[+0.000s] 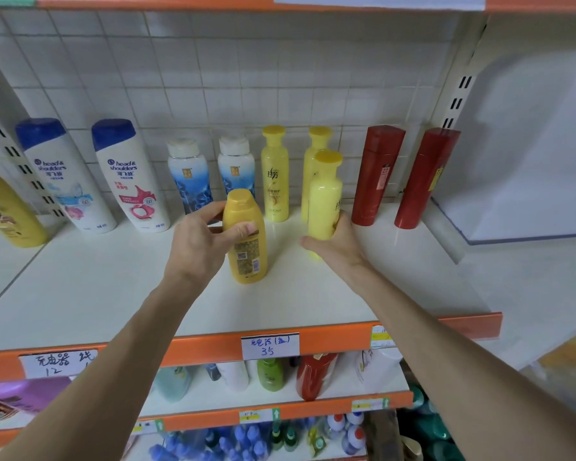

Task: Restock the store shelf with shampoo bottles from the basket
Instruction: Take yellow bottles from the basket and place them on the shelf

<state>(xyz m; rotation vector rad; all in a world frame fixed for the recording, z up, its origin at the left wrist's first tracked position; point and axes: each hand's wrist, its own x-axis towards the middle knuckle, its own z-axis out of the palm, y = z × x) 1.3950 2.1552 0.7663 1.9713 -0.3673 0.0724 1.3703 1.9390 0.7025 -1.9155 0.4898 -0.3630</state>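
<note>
My left hand point(200, 237) grips a golden-yellow shampoo bottle point(245, 237) that stands upright on the white shelf point(113, 294), its back label facing me. My right hand point(336, 242) holds the lower part of a pale yellow bottle point(325, 197) with a yellow cap, upright in front of another of the same kind. Along the back wall stand two white Head & Shoulders bottles point(127, 178), two blue-white bottles point(188, 176), two yellow bottles point(275, 174) and two red bottles point(378, 176). No basket is in view.
A large yellow bottle point(4, 211) leans at the far left edge. The shelf's orange front rail point(330, 341) carries handwritten price tags. Lower shelves hold green, red, white and blue bottles point(315, 377). A white side panel point(529, 161) bounds the shelf on the right.
</note>
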